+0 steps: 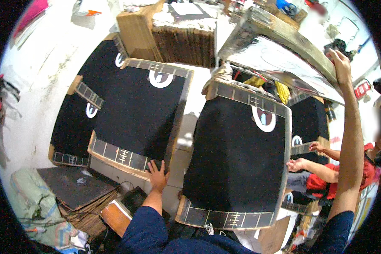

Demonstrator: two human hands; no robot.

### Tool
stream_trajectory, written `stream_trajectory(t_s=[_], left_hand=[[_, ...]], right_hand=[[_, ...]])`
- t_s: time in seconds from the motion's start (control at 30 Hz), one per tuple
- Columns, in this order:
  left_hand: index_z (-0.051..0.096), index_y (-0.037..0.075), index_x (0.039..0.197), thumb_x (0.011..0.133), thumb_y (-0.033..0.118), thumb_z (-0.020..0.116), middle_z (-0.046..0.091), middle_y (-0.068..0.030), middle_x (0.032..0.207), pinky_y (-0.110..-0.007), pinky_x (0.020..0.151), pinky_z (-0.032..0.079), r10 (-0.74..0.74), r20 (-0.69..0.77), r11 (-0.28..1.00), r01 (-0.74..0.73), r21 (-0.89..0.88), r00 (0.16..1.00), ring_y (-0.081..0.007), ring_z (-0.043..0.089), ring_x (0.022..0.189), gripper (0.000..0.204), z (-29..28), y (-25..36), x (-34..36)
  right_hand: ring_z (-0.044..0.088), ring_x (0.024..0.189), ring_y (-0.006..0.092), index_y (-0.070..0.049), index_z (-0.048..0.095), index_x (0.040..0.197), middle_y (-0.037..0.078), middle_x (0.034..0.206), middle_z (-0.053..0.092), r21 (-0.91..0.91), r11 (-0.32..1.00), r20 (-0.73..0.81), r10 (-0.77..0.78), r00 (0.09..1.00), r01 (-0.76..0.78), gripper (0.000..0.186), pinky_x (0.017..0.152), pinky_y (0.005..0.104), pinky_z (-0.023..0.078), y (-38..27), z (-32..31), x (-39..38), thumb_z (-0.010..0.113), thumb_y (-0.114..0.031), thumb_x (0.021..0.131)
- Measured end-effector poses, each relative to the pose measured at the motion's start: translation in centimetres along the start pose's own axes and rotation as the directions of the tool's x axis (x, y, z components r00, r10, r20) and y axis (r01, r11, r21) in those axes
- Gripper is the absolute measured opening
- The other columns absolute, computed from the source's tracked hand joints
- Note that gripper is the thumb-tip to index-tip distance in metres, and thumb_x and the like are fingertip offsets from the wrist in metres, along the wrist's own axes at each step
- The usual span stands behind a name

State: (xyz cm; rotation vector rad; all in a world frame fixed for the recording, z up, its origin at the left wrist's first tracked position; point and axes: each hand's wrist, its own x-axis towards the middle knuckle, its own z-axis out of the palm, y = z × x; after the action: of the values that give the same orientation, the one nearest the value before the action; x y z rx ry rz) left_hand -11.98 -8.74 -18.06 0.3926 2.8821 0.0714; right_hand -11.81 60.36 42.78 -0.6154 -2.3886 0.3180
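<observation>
My left hand [158,174] is open, its fingers spread over the near right corner of a black panel [135,106] with a white eye-like print and gridded border strips. My right arm reaches up at the right, and that hand [341,67] is closed on the corner of a thick wooden frame [288,36]. The frame is tilted up and holds a whitish, stained sheet [279,63]. In front of me, below the frame, lies a second black panel [241,156] with the same print.
More black panels stand at the left [74,122] and right [309,114]. At the right, a person in red [362,169] has a hand [297,164] by the middle panel's edge. Stacked dark sheets [184,44] stand at the back; another stack [78,186] and a sack [34,203] lie near left.
</observation>
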Motion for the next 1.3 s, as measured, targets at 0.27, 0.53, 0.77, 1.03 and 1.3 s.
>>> stream_trajectory(t_s=[0.27,0.53,0.77,1.03,1.3], left_hand=[[0.036,0.023,0.162,0.088,0.022,0.07,0.033,-0.0281,0.164,-0.075,0.113,0.029,0.467,-0.117,0.834,-0.391,0.39,0.877,-0.0474,0.027,0.154,0.081,-2.4,2.0,0.5],[0.029,0.027,0.164,0.092,0.009,0.065,0.033,-0.0247,0.164,-0.072,0.107,0.042,0.333,-0.034,0.933,-0.324,0.158,0.942,-0.05,0.035,0.149,0.083,-12.6,4.1,0.4],[0.015,0.036,0.167,0.081,-0.004,0.069,0.024,-0.0261,0.168,-0.051,0.113,0.047,0.312,0.237,0.94,-0.336,0.067,0.92,-0.051,0.025,0.153,0.109,-21.2,12.5,-1.3],[0.04,0.026,0.16,0.091,0.013,0.061,0.038,-0.043,0.152,-0.048,0.063,0.064,0.514,-0.128,0.857,-0.515,0.032,0.848,-0.0597,0.062,0.117,0.073,-15.9,31.1,-17.6],[0.064,0.006,0.133,0.087,0.029,0.068,0.069,-0.0207,0.113,-0.051,0.094,0.053,0.681,-0.174,0.505,-0.629,-0.591,0.711,-0.0435,0.065,0.111,0.051,-9.9,31.3,-25.6]], right_hand=[[0.064,0.082,0.019,-0.005,0.077,0.102,0.01,0.089,0.072,-0.065,0.998,-0.04,0.009,0.999,-0.011,0.053,0.083,0.0337,0.049,0.3,0.4,-0.1,0.058,-0.054,0.096],[0.067,0.121,0.0343,-0.017,0.075,0.125,0.015,0.127,0.072,-0.261,0.954,-0.065,0.138,0.988,-0.15,0.055,0.103,0.0445,0.05,-3.1,1.4,-2.7,0.052,-0.058,0.096],[0.066,0.123,0.0373,-0.02,0.074,0.126,0.016,0.13,0.071,-0.142,0.973,-0.041,0.177,0.983,-0.181,0.054,0.105,0.048,0.05,-7.6,0.6,-7.4,0.052,-0.058,0.095],[0.067,0.121,0.0359,-0.018,0.074,0.125,0.017,0.129,0.072,-0.085,0.985,0.036,0.155,0.987,-0.151,0.052,0.104,0.0475,0.052,-7.9,-0.1,-9.0,0.05,-0.051,0.094],[0.065,0.125,0.037,-0.018,0.071,0.131,0.018,0.133,0.07,-0.112,0.978,0.029,0.18,0.983,-0.176,0.056,0.106,0.0475,0.05,-7.8,0.0,-9.0,0.051,-0.055,0.094]])
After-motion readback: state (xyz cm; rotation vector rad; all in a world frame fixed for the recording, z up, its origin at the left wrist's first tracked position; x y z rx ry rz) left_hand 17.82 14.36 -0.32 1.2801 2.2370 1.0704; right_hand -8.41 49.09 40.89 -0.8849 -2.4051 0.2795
